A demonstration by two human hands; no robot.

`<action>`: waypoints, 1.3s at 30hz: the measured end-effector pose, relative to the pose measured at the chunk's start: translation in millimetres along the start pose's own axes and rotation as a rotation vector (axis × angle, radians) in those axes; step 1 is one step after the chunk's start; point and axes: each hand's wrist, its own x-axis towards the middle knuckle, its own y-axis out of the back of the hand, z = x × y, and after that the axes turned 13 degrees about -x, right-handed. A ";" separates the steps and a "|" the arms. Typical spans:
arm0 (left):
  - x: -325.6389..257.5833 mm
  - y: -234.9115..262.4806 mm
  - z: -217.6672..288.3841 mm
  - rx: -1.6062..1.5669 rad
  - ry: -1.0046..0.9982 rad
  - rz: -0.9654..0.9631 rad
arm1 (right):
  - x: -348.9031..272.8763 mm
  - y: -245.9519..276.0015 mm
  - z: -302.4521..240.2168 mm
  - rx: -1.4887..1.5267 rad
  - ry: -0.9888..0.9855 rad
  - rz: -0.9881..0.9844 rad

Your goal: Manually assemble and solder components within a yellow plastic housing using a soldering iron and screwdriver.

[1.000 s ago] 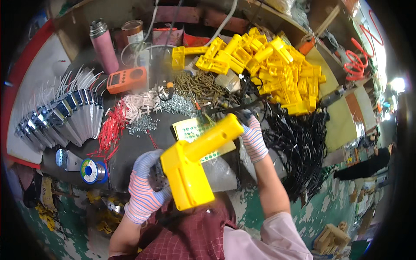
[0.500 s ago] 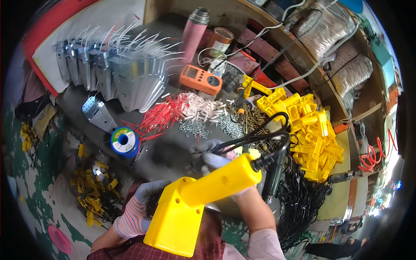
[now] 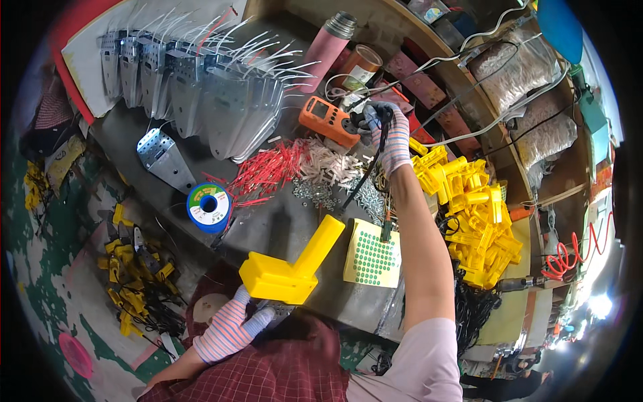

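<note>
Left hand (image 3: 229, 328) grips the yellow housing (image 3: 287, 273) from beneath, above the bench's (image 3: 348, 305) near edge. Right hand (image 3: 394, 137), raised beside the orange meter (image 3: 328, 122), is closed around the black cord (image 3: 360, 184), running down to the housing. Dotted sheet (image 3: 373, 260) lies right of the housing

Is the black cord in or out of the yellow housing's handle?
In: the black cord extends from the handle tip of the yellow housing up to the right hand. Its inner end is hidden.

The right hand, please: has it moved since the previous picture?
Yes, the right hand has moved forward, toward the orange meter, now beside its right end.
</note>
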 end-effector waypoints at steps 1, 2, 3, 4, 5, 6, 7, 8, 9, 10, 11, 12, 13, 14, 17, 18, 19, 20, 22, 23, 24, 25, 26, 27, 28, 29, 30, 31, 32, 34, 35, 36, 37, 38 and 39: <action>1.6 3.1 8.9 0.195 0.026 -0.008 | 13.3 20.4 1.3 -0.166 -0.006 0.068; 0.9 7.2 19.0 0.392 0.056 0.008 | 18.6 10.4 5.4 -0.322 -0.028 0.121; 1.0 10.1 30.6 0.478 0.258 0.035 | 12.7 2.7 13.6 -0.894 0.052 0.224; 0.8 12.3 26.8 0.480 0.255 0.025 | 24.2 23.4 19.1 -0.897 0.057 0.233; 2.1 13.8 18.2 0.492 0.145 0.010 | 41.6 65.5 23.2 -1.059 0.197 0.222; 0.6 14.4 12.0 0.500 0.040 0.010 | 49.6 88.5 25.9 -1.214 0.329 0.196; -2.0 15.4 7.9 0.500 0.045 0.022 | 48.4 82.1 28.3 -1.175 0.340 0.175; -3.7 16.1 4.8 0.531 -0.022 0.071 | 46.9 75.6 31.1 -1.171 0.336 0.169; -4.4 16.7 3.5 0.562 -0.090 0.115 | 45.0 69.5 33.0 -1.251 0.383 0.169; -2.4 15.3 9.0 0.564 -0.089 0.110 | 41.0 66.3 30.2 -1.334 0.432 0.178; 0.2 15.5 17.7 0.683 -0.099 0.121 | 36.6 49.3 27.3 -1.329 0.425 0.175; 0.6 15.4 23.5 0.804 -0.108 0.135 | 31.0 22.0 19.1 -1.488 0.315 0.147; 1.2 14.8 24.2 0.779 -0.185 0.217 | 26.0 9.8 12.4 -1.647 0.202 0.127; 2.4 14.2 25.5 0.754 -0.265 0.291 | 35.9 6.1 17.0 -1.820 0.331 0.142; -2.5 15.9 22.2 0.488 -0.215 0.496 | 29.3 -1.8 8.7 -2.043 0.321 0.159; 5.6 7.9 31.2 0.313 -0.160 0.477 | 46.5 43.8 8.1 -1.812 0.283 0.198; 11.4 5.3 33.7 0.322 -0.160 0.447 | 53.3 70.8 7.0 -1.569 0.255 0.213; 10.3 8.0 31.9 0.298 -0.179 0.495 | 45.1 43.8 15.9 -1.547 0.246 0.186; 4.7 16.1 23.8 0.283 -0.197 0.566 | 7.7 -41.3 6.1 -1.984 0.204 0.089; 7.9 20.5 17.7 0.311 -0.209 0.565 | 5.1 -40.7 -1.8 -1.978 0.146 0.123; 8.8 22.6 15.4 0.340 -0.221 0.566 | 3.8 -34.7 -5.2 -1.974 0.140 0.141; 11.3 20.2 16.7 0.280 -0.221 0.563 | 5.7 -28.6 -5.1 -1.953 0.126 0.156; 11.8 22.1 14.4 0.290 -0.219 0.561 | 5.7 -23.3 -2.4 -1.931 0.111 0.169; 12.5 25.6 9.2 0.289 -0.228 0.579 | 3.4 -19.4 6.8 -1.990 0.271 0.202; 11.5 26.4 6.8 0.287 -0.233 0.590 | 1.5 -16.3 5.7 -1.984 0.258 0.213; 11.6 23.6 8.1 0.298 -0.223 0.579 | 3.1 -13.0 2.2 -1.995 0.248 0.200; 13.8 17.5 10.4 0.431 -0.316 0.580 | 3.7 -8.4 -1.9 -2.007 0.235 0.189; 16.7 11.8 14.5 0.569 -0.411 0.566 | 3.4 -9.0 -3.1 -1.978 0.234 0.176; 15.9 3.1 22.5 0.530 -0.447 0.533 | 2.8 -11.5 -5.3 -2.013 0.171 0.191; 17.8 -3.5 24.2 0.701 -0.766 0.277 | 4.6 -9.8 -11.8 -2.059 0.131 0.150; 17.4 -17.7 28.4 0.508 -0.740 0.127 | -7.7 -15.1 -13.7 -1.972 0.215 0.194; 22.0 -32.8 42.1 0.523 -0.690 -0.074 | -25.0 -18.1 -16.9 -1.888 0.297 0.243; 27.5 -48.4 38.2 0.432 -0.646 -0.135 | -44.3 -16.0 -21.5 -1.756 0.502 0.356; 43.8 -62.4 56.0 0.672 -0.535 -0.228 | -72.5 -18.6 -27.2 -1.694 0.644 0.456; 55.6 -77.3 46.2 0.321 -0.301 -0.191 | -106.0 -30.0 -32.4 -1.488 0.630 0.467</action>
